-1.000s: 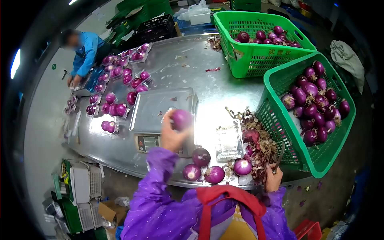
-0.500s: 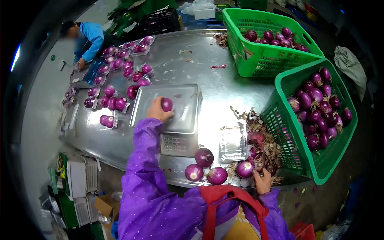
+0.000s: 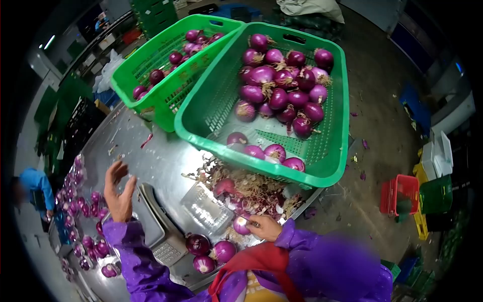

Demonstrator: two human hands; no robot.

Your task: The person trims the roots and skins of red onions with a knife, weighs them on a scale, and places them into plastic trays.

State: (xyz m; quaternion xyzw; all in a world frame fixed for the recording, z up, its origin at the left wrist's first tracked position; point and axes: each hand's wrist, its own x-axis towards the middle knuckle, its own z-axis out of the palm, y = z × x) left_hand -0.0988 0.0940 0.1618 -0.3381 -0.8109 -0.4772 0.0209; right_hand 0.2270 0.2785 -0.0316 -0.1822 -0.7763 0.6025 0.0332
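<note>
Your left hand (image 3: 119,194) is hovering wide open and empty above the scale (image 3: 151,224), fingers spread. Your right hand (image 3: 265,228) is pressing against a cut onion (image 3: 241,224) beside the peel heap (image 3: 251,190), near the front edge of the desk (image 3: 166,161). How firmly it is closing, I cannot tell.

That onion is sitting among loose skins close to the drop, so I judge it could be slipping away from you and rolling to the floor. Your sleeve could also be nudging the three onions (image 3: 224,250) lying at the rim.

Half a second ago your left hand was holding an onion on the scale. Now it is lifting away bare, and your view is swinging toward the green basket (image 3: 261,167).
</note>
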